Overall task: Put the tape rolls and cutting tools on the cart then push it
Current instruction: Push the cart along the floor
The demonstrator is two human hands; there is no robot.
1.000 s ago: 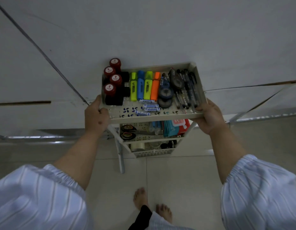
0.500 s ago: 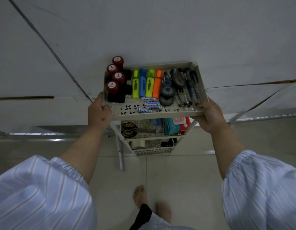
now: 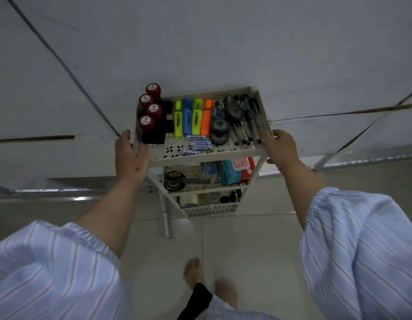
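Tiled floor (image 3: pixel 246 245), wall ahead, cart (image 3: pixel 207 155) between hands

A home or small office is suggested; a stationery-stocked cart (image 3: pixel 207 155) is seen on a tiled floor (image 3: pixel 246 245), bare feet (image 3: pixel 194 271) below.
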